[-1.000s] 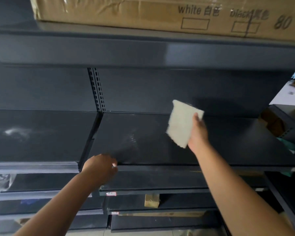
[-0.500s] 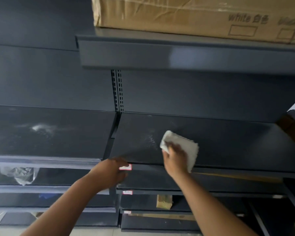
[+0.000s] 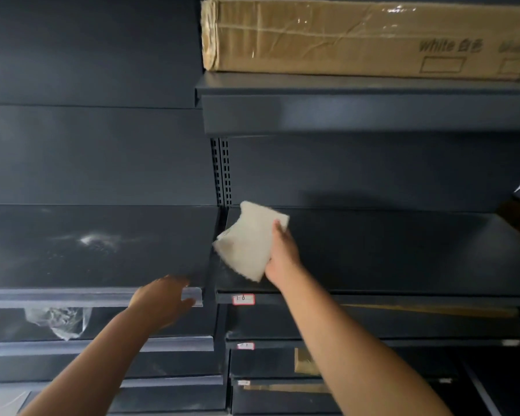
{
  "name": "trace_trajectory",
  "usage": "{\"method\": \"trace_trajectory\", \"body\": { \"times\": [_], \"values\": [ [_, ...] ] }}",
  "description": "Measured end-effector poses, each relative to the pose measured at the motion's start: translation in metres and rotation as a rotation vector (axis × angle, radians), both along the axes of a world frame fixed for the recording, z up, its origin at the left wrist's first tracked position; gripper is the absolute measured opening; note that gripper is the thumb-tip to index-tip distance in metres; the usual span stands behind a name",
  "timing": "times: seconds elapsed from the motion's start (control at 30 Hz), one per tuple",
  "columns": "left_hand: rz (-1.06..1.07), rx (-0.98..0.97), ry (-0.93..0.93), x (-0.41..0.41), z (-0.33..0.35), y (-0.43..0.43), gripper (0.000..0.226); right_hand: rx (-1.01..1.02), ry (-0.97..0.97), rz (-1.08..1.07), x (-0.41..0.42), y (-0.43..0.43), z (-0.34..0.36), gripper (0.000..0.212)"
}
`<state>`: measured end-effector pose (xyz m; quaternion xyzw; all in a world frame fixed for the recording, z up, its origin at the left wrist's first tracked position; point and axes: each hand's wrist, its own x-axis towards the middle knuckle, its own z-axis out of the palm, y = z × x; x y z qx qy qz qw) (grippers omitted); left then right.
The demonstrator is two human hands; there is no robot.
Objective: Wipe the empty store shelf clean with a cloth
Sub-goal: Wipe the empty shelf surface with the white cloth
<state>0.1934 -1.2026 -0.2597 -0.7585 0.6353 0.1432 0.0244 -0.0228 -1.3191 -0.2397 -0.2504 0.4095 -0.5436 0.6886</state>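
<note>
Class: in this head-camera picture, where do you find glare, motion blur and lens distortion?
Head view: glare on the tape of the cardboard box; the left hand is motion-blurred, the cloth slightly; wide-angle bending curves the upper shelf edge.

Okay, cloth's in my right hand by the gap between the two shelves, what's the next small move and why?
Probably swing the cloth left and press it onto the left shelf. A whitish dusty smear shows there, while the right shelf looks mostly dark and clean. The right hand holds the cloth near the gap; the left hand is at that shelf's front edge.

Matt dark metal shelf (image 3: 403,253); textured cloth (image 3: 249,241)
</note>
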Motion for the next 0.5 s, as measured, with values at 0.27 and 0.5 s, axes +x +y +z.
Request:
{"method": "trace_trajectory", "body": {
  "times": [0.27,0.5],
  "values": [
    [0.061,0.042,-0.042,-0.006,0.002,-0.014,0.041,-0.403,1.036,-0.39,-0.163,-0.065,-0.008,0.033],
    [0.091,0.014,-0.117,-0.013,-0.003,-0.017,0.034,-0.304,1.817,-0.024,-0.159,-0.11,-0.072,0.039]
  ]
}}
